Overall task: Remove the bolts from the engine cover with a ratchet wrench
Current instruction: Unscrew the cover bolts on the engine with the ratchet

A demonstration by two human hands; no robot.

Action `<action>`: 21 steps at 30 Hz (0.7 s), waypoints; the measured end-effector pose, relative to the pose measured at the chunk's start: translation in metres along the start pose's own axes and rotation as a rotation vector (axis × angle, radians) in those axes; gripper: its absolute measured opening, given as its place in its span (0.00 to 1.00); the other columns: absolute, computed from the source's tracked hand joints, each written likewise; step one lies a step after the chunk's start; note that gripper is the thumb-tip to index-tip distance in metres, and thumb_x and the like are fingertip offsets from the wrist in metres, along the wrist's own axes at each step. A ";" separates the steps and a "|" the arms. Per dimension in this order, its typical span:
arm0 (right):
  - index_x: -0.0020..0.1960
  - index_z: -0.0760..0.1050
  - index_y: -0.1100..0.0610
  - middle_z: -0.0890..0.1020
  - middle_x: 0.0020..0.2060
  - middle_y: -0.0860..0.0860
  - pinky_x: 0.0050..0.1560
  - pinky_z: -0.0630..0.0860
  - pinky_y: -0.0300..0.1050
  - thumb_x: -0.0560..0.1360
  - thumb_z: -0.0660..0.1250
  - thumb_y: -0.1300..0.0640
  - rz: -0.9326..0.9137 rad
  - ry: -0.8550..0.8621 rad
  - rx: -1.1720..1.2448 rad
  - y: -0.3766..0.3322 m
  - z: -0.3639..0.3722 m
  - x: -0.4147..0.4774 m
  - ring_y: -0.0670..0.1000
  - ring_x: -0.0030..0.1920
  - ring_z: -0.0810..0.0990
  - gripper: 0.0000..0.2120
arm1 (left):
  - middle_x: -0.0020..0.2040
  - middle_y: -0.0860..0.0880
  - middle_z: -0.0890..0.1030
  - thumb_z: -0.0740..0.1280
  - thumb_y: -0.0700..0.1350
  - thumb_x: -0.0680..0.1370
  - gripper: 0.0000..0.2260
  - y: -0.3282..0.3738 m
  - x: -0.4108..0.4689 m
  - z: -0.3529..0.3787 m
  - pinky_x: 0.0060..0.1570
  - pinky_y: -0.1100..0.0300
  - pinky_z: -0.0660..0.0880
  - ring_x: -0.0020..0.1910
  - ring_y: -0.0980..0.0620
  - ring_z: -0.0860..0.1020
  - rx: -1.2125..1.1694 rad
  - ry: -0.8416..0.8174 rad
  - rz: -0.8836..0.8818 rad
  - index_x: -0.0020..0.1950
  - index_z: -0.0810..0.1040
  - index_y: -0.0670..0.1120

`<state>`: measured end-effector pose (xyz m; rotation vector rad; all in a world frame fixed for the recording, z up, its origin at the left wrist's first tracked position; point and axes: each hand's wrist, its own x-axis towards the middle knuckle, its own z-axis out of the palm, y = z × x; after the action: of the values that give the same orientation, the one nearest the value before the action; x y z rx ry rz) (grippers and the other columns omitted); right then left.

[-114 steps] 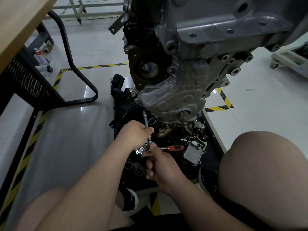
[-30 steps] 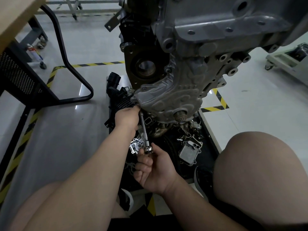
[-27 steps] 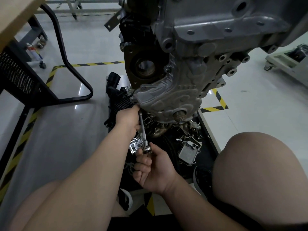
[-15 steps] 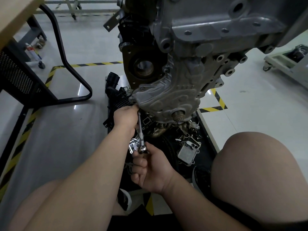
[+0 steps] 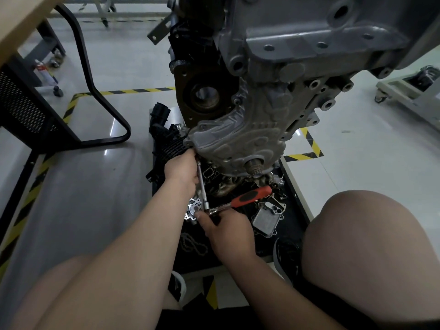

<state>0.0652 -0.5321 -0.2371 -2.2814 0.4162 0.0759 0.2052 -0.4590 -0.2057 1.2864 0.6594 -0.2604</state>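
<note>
The grey engine cover [image 5: 240, 141] hangs on the engine block above a black tray. A chrome extension bar [image 5: 202, 184] runs from the cover's lower left corner down to the ratchet wrench [image 5: 240, 201], whose red and black handle points right. My left hand [image 5: 182, 171] wraps around the top of the bar just under the cover; the socket and bolt are hidden behind it. My right hand [image 5: 228, 228] pinches the ratchet head at the bar's lower end.
Loose engine parts lie on the black tray [image 5: 292, 225], among them a small cooler block [image 5: 267, 216], a pump housing [image 5: 194, 209] and a chain [image 5: 192, 245]. A black metal desk frame [image 5: 100, 96] stands left. My knee [image 5: 371, 246] is at right.
The red ratchet handle has come back into sight, pointing right; half a second ago only the ratchet head showed above my right hand. My left hand stays at the top of the bar.
</note>
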 end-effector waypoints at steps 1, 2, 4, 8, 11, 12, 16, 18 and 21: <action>0.31 0.73 0.50 0.78 0.25 0.47 0.27 0.66 0.37 0.72 0.64 0.33 -0.007 0.003 0.006 0.001 0.001 0.001 0.43 0.27 0.76 0.22 | 0.19 0.53 0.67 0.68 0.45 0.75 0.15 0.000 0.000 0.000 0.17 0.71 0.55 0.14 0.57 0.59 -0.007 -0.013 -0.013 0.31 0.68 0.48; 0.31 0.74 0.51 0.80 0.26 0.47 0.29 0.69 0.38 0.72 0.65 0.34 -0.001 -0.008 0.058 0.002 0.002 0.001 0.44 0.28 0.78 0.22 | 0.19 0.53 0.67 0.68 0.45 0.76 0.15 0.001 0.000 -0.001 0.17 0.71 0.55 0.14 0.57 0.59 -0.010 -0.031 -0.022 0.31 0.68 0.47; 0.31 0.76 0.53 0.81 0.25 0.49 0.30 0.73 0.38 0.74 0.66 0.38 0.035 -0.061 0.286 0.001 0.002 0.000 0.44 0.27 0.79 0.21 | 0.22 0.52 0.67 0.68 0.45 0.76 0.15 0.002 0.002 -0.002 0.16 0.70 0.54 0.14 0.58 0.59 -0.002 -0.056 -0.025 0.32 0.67 0.47; 0.39 0.77 0.60 0.79 0.23 0.53 0.27 0.74 0.38 0.80 0.63 0.46 0.170 -0.242 0.784 -0.007 0.003 -0.004 0.49 0.23 0.77 0.19 | 0.26 0.49 0.68 0.70 0.45 0.75 0.15 0.000 0.008 -0.003 0.17 0.70 0.55 0.14 0.57 0.60 0.055 -0.038 0.034 0.33 0.67 0.47; 0.44 0.75 0.64 0.77 0.23 0.53 0.27 0.73 0.39 0.81 0.59 0.46 0.335 -0.354 1.028 -0.010 0.004 -0.004 0.51 0.22 0.74 0.21 | 0.25 0.50 0.68 0.70 0.46 0.75 0.16 -0.003 0.009 -0.004 0.17 0.69 0.55 0.15 0.57 0.61 0.079 -0.042 0.040 0.31 0.67 0.47; 0.44 0.75 0.63 0.76 0.22 0.53 0.27 0.72 0.39 0.81 0.59 0.45 0.387 -0.393 1.102 -0.011 0.005 -0.004 0.51 0.21 0.73 0.21 | 0.25 0.51 0.68 0.70 0.46 0.74 0.16 -0.003 0.010 -0.004 0.17 0.69 0.55 0.15 0.57 0.60 0.087 -0.050 0.040 0.31 0.67 0.47; 0.37 0.76 0.59 0.71 0.20 0.51 0.27 0.69 0.38 0.74 0.61 0.40 0.547 -0.565 1.366 -0.018 0.003 -0.005 0.50 0.19 0.69 0.22 | 0.24 0.51 0.67 0.70 0.47 0.74 0.15 -0.001 0.014 -0.007 0.16 0.68 0.55 0.16 0.57 0.60 0.114 -0.080 0.043 0.31 0.68 0.47; 0.32 0.78 0.57 0.69 0.20 0.50 0.26 0.67 0.37 0.73 0.60 0.39 0.566 -0.619 1.461 -0.019 0.002 -0.005 0.49 0.19 0.66 0.24 | 0.23 0.52 0.66 0.69 0.47 0.76 0.15 -0.001 0.015 -0.007 0.16 0.68 0.55 0.16 0.58 0.60 0.117 -0.084 0.034 0.33 0.68 0.47; 0.31 0.78 0.56 0.68 0.19 0.48 0.26 0.68 0.36 0.75 0.58 0.39 0.600 -0.672 1.584 -0.019 0.001 -0.005 0.47 0.19 0.65 0.25 | 0.25 0.52 0.66 0.68 0.47 0.77 0.14 0.000 0.015 -0.006 0.16 0.68 0.55 0.16 0.58 0.59 0.116 -0.088 0.025 0.34 0.68 0.47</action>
<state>0.0664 -0.5182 -0.2232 -0.4687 0.4955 0.5621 0.2153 -0.4505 -0.2156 1.3854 0.5594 -0.3369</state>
